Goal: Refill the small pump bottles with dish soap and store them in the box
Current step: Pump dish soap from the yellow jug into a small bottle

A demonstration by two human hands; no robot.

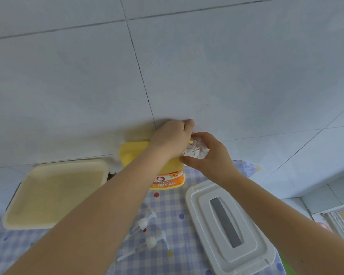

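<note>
Cream tray [54, 193] left, white lid [229, 223] right (two pump heads [145, 232] between).

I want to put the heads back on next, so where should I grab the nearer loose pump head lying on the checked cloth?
Pinch the nearer pump head at its white collar, coming from above. It lies flat on the checked cloth, so the collar is the thickest raised part; the clear dip tube looks too thin and slippery to hold.

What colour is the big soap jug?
Yellow, with an orange label; the head view shows the soap jug.
</note>
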